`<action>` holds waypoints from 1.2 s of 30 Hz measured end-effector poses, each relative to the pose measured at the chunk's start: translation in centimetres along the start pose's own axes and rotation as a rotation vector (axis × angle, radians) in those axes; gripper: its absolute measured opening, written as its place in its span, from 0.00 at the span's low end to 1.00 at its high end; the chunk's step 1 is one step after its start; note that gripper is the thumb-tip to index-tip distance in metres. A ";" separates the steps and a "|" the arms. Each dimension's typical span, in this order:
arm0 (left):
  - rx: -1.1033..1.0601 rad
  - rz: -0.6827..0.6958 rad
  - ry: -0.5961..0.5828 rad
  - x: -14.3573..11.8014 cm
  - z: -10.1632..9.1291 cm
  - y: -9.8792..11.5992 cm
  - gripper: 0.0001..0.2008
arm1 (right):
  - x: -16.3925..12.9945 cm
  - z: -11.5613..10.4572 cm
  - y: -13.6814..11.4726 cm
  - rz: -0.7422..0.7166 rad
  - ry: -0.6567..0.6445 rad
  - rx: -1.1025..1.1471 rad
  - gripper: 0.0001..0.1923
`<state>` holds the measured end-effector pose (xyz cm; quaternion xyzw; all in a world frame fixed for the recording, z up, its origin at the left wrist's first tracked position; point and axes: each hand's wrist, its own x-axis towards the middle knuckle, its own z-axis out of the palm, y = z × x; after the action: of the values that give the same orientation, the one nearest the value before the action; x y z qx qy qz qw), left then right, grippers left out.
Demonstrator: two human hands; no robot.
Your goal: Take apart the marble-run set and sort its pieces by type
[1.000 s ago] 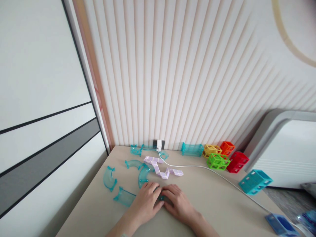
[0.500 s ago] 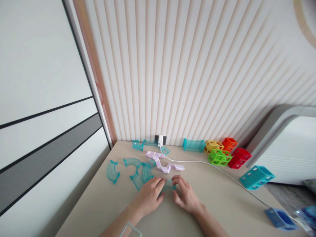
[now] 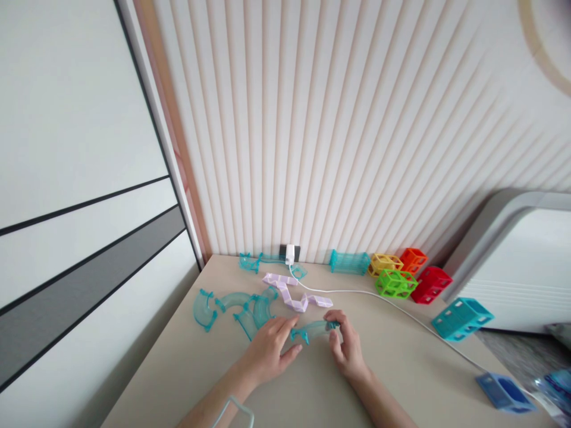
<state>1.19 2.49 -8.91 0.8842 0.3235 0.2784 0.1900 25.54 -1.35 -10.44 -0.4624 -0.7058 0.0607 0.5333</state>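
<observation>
A translucent teal curved track piece (image 3: 314, 328) lies between my hands near the middle of the table. My right hand (image 3: 348, 349) pinches its right end between thumb and fingers. Thumb apart from the fingers, my left hand (image 3: 271, 351) is open just left of the piece's clipped end, holding nothing. Beyond the left hand lie more teal track pieces: a straight-edged one (image 3: 245, 321), an upright-looking curve (image 3: 262, 308), an arched curve (image 3: 236, 301) and a separate curve (image 3: 204, 310) at far left. A lilac folded snake puzzle (image 3: 294, 297) rests behind the hands.
A white charger (image 3: 289, 254) with a cable (image 3: 357, 292) crosses the table to the right. Along the back stand a teal tube (image 3: 350, 262) and yellow (image 3: 383, 264), green (image 3: 396, 284), orange (image 3: 413, 260) and red (image 3: 430, 285) blocks. Teal (image 3: 462, 320) and blue (image 3: 505, 392) blocks sit at right.
My right hand has moved right with the curved track piece, and its left end now shows. My left hand has come off the piece. The arched curve has shifted slightly left.
</observation>
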 end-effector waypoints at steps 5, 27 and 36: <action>-0.142 0.082 0.097 -0.3 0.0 -0.7 0.38 | -0.2 -0.1 -0.3 -0.114 -0.051 -0.023 0.11; 0.512 -0.399 0.208 -11.3 -9.0 -12.6 0.18 | 0.4 0.5 1.1 0.005 -0.139 -0.132 0.05; 0.383 -0.416 0.305 -12.2 -9.0 -11.5 0.19 | 0.3 0.7 0.9 0.003 -0.088 -0.151 0.06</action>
<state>-17.53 3.89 -12.40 0.7668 0.5687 0.2970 0.0224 25.49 -0.31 -11.09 -0.4994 -0.7304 0.0284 0.4651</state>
